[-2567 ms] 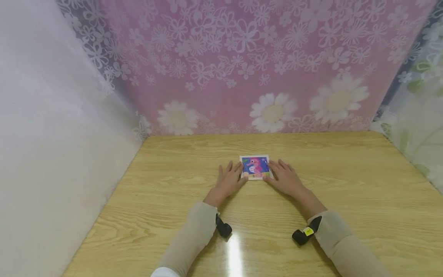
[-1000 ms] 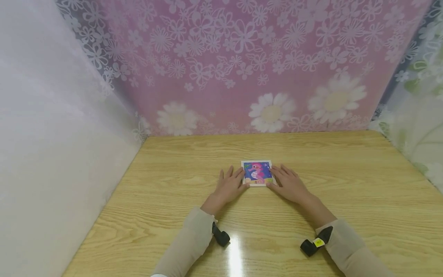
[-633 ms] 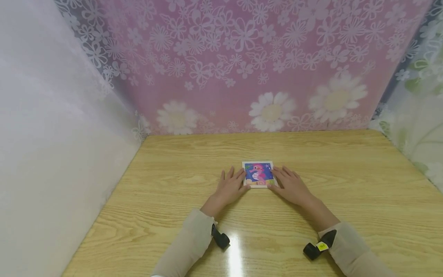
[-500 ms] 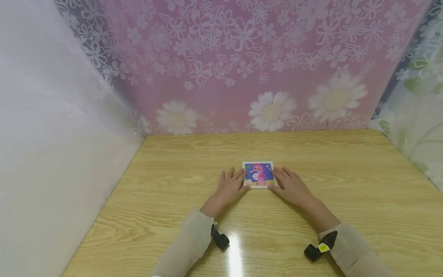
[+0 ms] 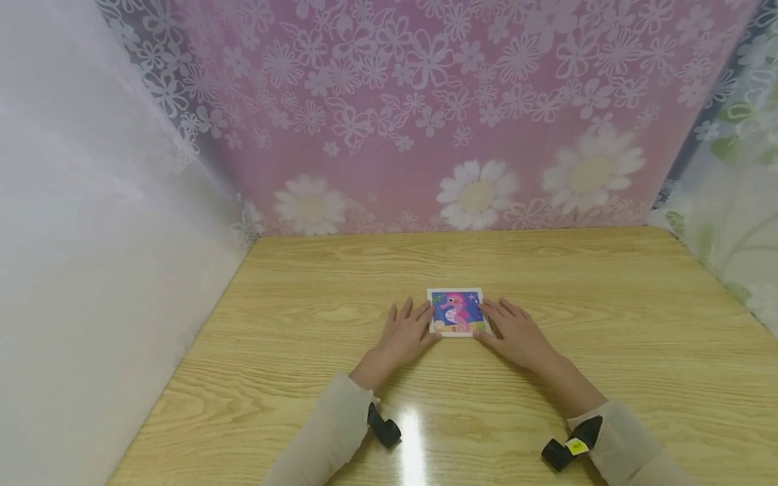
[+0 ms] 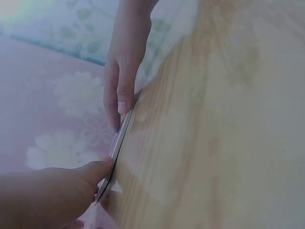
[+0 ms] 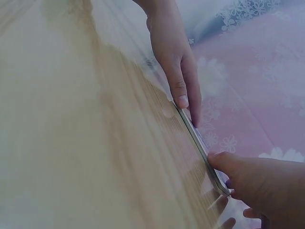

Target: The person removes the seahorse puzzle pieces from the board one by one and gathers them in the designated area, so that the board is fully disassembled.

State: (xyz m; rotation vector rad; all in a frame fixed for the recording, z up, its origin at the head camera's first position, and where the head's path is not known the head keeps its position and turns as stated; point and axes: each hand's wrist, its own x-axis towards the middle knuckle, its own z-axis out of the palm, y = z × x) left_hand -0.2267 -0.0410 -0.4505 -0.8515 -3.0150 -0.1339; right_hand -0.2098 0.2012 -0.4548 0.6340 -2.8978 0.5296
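A square picture board [image 5: 457, 312] with a white border shows a pink seahorse on blue. Its thin edge [image 6: 125, 131] runs slantwise through the left wrist view, close over the table. At its left side my left hand [image 5: 405, 337] holds it, thumb at the near corner and fingers along the side. My right hand [image 5: 516, 335] grips the opposite side in the same way. From the right wrist view, the right thumb [image 7: 224, 161] lies on the near edge with the other fingers curled beyond it. The undersides of both hands are mostly hidden in the head view.
The wood-grain table [image 5: 304, 351] reaches back to a pink flowered curtain [image 5: 377, 135]. A whitish wall covering [image 5: 109, 236] stands along the left, and a leaf-patterned one [image 5: 744, 182] along the right. Black wrist cameras [image 5: 384, 426] sit on beige sleeves.
Both hands have drawn the seahorse picture board toward the person and slightly to the right. Their hold at its two sides looks the same throughout.
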